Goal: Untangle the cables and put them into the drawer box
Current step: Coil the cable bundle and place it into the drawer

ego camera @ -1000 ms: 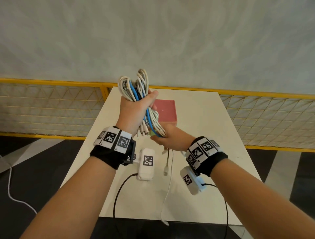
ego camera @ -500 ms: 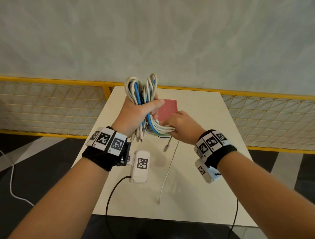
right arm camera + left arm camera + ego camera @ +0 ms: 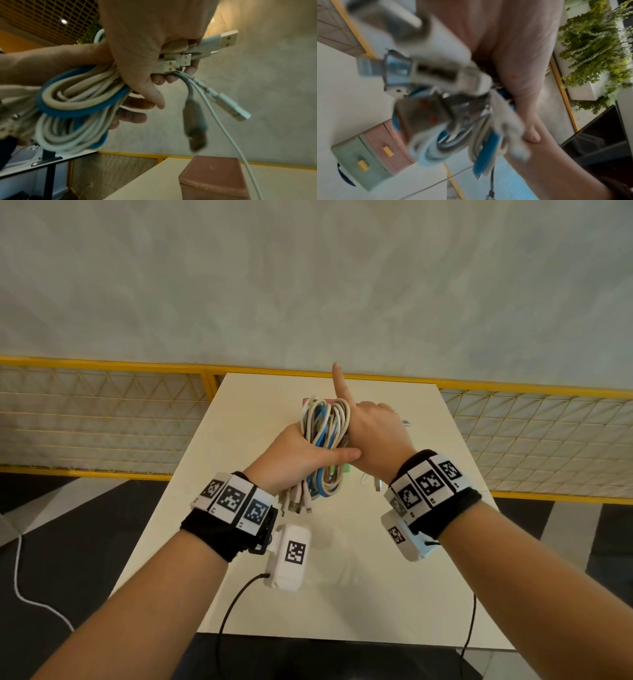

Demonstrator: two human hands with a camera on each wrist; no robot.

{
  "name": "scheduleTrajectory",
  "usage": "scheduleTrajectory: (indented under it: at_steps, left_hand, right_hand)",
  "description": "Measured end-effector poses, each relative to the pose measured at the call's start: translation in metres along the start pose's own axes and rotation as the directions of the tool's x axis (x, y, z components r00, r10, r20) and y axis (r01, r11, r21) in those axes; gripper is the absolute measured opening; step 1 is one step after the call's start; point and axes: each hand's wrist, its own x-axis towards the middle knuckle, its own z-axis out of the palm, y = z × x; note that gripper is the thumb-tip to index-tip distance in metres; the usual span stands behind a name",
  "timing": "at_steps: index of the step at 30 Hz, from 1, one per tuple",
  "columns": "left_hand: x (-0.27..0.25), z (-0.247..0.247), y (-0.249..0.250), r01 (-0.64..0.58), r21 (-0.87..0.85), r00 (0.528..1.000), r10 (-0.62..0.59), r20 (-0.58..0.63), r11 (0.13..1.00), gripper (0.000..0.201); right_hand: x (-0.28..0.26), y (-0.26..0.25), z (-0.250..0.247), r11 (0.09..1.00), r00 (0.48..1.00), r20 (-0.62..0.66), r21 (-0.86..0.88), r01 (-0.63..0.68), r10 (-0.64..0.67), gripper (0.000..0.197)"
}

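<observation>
A coiled bundle of white and blue cables (image 3: 323,436) is gripped in my left hand (image 3: 301,453) above the table's middle. Its loops (image 3: 77,106) show clearly in the right wrist view. My right hand (image 3: 373,433) sits against the bundle's right side, index finger pointing up. Its other fingers curl round several USB plug ends (image 3: 178,59); two plugs and a thin white cable (image 3: 223,129) dangle below. The pink and green drawer box (image 3: 373,148) stands on the table with both drawers closed. In the head view the bundle hides nearly all of it.
The cream table (image 3: 342,594) ends close in front of me. A yellow mesh fence (image 3: 102,419) and a grey wall stand behind it. A white cord (image 3: 20,587) lies on the dark floor at left. Potted greenery (image 3: 590,47) is off to one side.
My right hand went from the bundle's lower end up to its right side, and its index finger now sticks up. The bundle has come lower and nearer. The long hanging cable no longer trails onto the table.
</observation>
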Motion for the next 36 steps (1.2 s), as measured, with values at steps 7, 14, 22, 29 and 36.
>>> scheduleTrajectory:
  at_steps: [7, 14, 22, 29, 36]
  left_hand:
    - [-0.004, -0.009, -0.001, 0.028, 0.086, 0.998, -0.033, 0.058, 0.996, 0.024]
    - [-0.011, -0.024, -0.011, 0.041, -0.012, 0.995, -0.042, -0.085, 0.999, 0.006]
    - [-0.01, -0.027, -0.008, 0.045, -0.026, 0.997, -0.046, -0.06, 0.999, 0.012]
    - [-0.002, -0.016, -0.011, 0.017, -0.129, 0.975, -0.045, -0.217, 0.992, 0.019]
    - [0.003, -0.001, 0.001, -0.124, -0.212, 0.952, 0.056, -0.302, 0.969, 0.026]
  right_hand:
    - [0.009, -0.002, -0.014, 0.93, 0.996, 0.019, 0.36, 0.076, -0.088, 0.116]
    - [-0.008, 0.032, -0.01, 0.501, 0.922, 0.377, 0.784, -0.366, 0.084, 0.053]
    - [-0.014, 0.025, -0.013, 0.138, 0.815, 0.579, 0.809, -0.572, -0.022, 0.032]
    - [-0.007, -0.006, -0.008, -0.106, 0.851, 0.507, 0.862, -0.496, 0.136, 0.032]
    - [0.005, -0.033, -0.007, -0.363, 0.842, 0.516, 0.824, -0.436, 0.16, 0.041]
